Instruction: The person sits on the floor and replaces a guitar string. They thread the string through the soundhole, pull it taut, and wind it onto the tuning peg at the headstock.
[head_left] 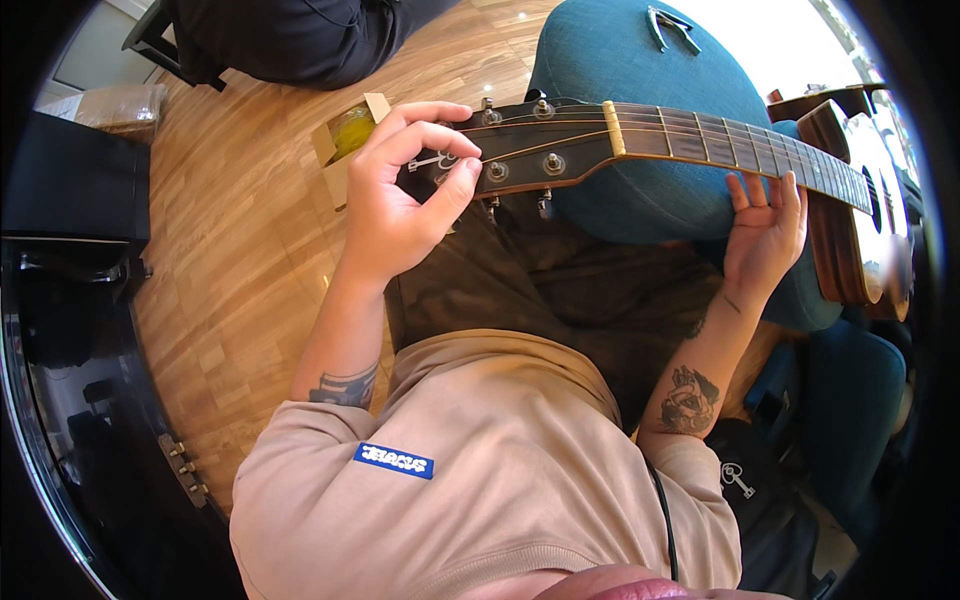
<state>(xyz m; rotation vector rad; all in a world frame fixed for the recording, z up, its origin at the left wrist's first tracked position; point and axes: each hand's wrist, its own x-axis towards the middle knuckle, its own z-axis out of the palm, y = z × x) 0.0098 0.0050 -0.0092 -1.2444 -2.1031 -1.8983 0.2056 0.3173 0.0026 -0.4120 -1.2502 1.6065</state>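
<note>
- Tan T-shirt (480, 450) with a blue patch (393, 461) bearing white stylised lettering.
- Right hand (765, 235): palm upturned, fingers partly spread near the lower edge of the acoustic guitar (690, 135)'s neck; light support there should steady it.
- Left hand (410, 185): thumb and forefinger seem to pinch a bronze-coloured string (560, 147) at the headstock (560, 172); keeping it taut and seated in the nut (614, 130) would probably help.
- Headstock emblem (430, 162): pale, key-shaped, partly covered.
- Guitar neck crosses over a teal seat (620, 65).
- Beyond, a V-shaped metal tool (672, 31) lies on that seat; no legible marking.
</note>
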